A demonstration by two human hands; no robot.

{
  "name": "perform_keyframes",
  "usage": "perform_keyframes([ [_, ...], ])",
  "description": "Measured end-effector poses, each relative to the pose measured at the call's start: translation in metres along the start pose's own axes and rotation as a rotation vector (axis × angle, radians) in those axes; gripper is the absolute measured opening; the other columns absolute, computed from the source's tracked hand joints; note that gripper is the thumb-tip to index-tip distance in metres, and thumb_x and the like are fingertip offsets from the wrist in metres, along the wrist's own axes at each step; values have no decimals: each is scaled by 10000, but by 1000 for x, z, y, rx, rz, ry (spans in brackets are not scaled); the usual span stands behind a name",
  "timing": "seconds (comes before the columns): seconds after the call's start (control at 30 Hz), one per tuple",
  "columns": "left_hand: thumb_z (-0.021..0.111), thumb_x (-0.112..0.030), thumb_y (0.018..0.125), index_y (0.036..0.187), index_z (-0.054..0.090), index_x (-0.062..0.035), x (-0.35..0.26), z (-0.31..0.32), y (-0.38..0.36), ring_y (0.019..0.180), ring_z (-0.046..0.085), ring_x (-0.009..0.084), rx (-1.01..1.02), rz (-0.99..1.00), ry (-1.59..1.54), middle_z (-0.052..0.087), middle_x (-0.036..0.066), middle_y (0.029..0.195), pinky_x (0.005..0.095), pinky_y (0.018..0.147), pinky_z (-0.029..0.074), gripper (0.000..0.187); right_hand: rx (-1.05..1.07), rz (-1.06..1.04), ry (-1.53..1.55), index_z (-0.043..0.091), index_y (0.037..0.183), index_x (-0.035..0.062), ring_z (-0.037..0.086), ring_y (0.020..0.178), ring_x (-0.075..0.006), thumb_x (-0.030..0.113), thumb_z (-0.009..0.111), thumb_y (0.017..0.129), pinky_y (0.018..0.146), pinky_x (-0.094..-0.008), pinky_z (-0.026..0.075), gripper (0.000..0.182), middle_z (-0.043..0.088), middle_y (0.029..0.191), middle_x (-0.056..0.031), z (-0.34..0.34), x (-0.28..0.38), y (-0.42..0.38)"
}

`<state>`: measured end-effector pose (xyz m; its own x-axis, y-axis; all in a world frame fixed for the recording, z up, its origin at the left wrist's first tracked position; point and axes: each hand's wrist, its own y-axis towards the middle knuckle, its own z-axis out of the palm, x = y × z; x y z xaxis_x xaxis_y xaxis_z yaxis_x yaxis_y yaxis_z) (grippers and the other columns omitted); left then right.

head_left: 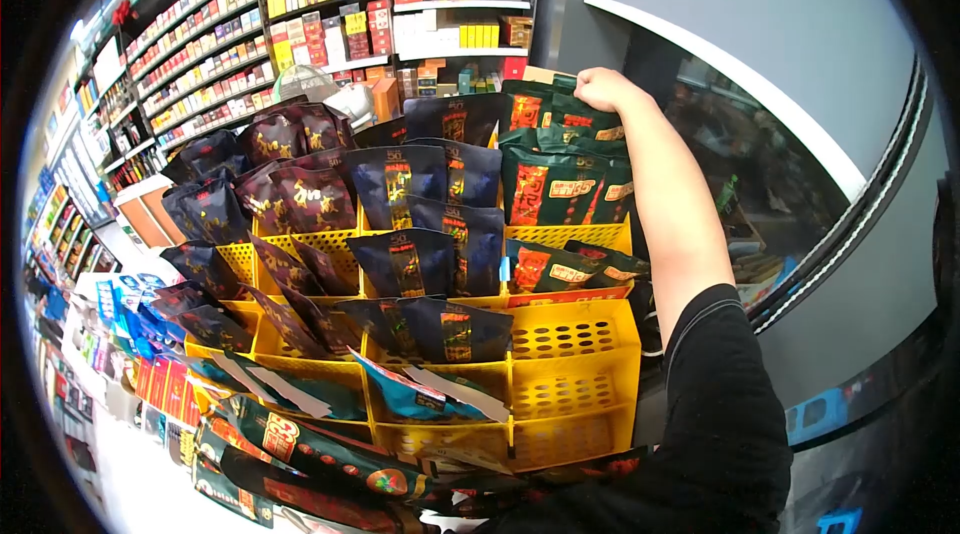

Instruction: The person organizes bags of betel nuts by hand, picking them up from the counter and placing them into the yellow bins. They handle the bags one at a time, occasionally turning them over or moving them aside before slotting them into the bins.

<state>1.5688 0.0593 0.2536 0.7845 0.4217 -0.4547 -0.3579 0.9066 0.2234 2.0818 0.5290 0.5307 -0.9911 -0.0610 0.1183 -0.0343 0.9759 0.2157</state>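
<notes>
My right hand [606,91] is stretched out to the back right corner of the yellow rack [626,329]. Its fingers are closed at the top edge of a dark green pouch [560,114] with red and gold print. Just below stand more green pouches [553,189] of the same look. My left hand is out of sight. Across the bottom lie several large dark green bags [335,454], partly hidden by my black sleeve [722,404].
Dark blue pouches [403,264] and maroon pouches [318,196] fill the rack's middle and left columns. Teal packets [400,389] lean in the front compartments. Behind are shelves of small boxes [325,39]. A grey panel with a dark window [740,134] stands close on the right.
</notes>
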Motion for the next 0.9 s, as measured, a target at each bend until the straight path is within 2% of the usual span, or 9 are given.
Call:
perform_keyframes([
  [0.03,280,-538,1025,1413,435,-115,-1,-4,-1,1087,619,218,3,1,1,556,101,1335,396,903,535,594,28,23,41,722,1084,195,572,1191,-309,312,584,795,1017,-402,435,341,634,1243,-146,-2,6,-7],
  [0.1,350,-570,1000,1449,378,-108,-2,-18,-5,1160,580,254,-7,-104,-306,528,122,1369,448,1001,474,646,52,52,47,665,1197,104,588,1174,-322,327,558,822,1009,-381,445,449,619,1264,-164,0,5,-8],
  [0.3,357,-552,1001,1454,372,-105,18,-17,7,1185,557,266,67,-116,-308,508,122,1387,455,1020,448,637,22,62,75,648,1216,82,575,1196,-326,343,530,843,1020,-382,439,470,599,1269,-208,2,5,-15],
  [0.53,367,-527,1002,1460,362,-100,37,16,34,1219,523,282,191,-93,-287,479,122,1413,465,1046,412,627,-63,63,24,644,1227,102,571,1194,-323,347,484,892,1029,-403,437,446,608,1268,-182,6,11,-32],
  [0.7,374,-509,1003,1465,356,-96,47,45,46,1244,500,293,257,-77,-269,459,123,1432,472,1065,387,620,-430,-6,73,671,1145,106,576,1160,-324,409,483,932,1013,-428,443,415,657,1181,-151,14,15,-54],
  [0.73,375,-506,1003,1466,355,-96,49,51,48,1249,495,296,269,-77,-265,455,123,1436,474,1069,382,618,-427,-6,75,671,1145,106,576,1160,-324,409,483,932,1013,-428,443,415,657,1181,-151,18,16,-57],
  [0.8,378,-498,1004,1468,352,-94,51,63,53,1258,485,300,294,-79,-255,447,123,1443,477,1077,372,616,-802,-52,154,674,1117,82,578,1147,-334,381,533,923,991,-432,451,383,664,1160,-143,26,24,-63],
  [0.87,381,-491,1004,1469,349,-93,56,73,56,1268,476,305,317,-84,-248,439,123,1450,480,1084,361,613,-862,-118,333,666,1106,65,598,1095,-358,319,584,906,973,-441,456,333,666,1135,-165,23,50,-84],
  [0.9,382,-488,1005,1470,348,-92,58,80,58,1273,471,307,328,-90,-244,435,123,1454,481,1088,356,612,-880,-172,425,657,1117,60,611,1084,-330,329,590,908,962,-420,465,348,670,1128,-165,28,64,-96],
])
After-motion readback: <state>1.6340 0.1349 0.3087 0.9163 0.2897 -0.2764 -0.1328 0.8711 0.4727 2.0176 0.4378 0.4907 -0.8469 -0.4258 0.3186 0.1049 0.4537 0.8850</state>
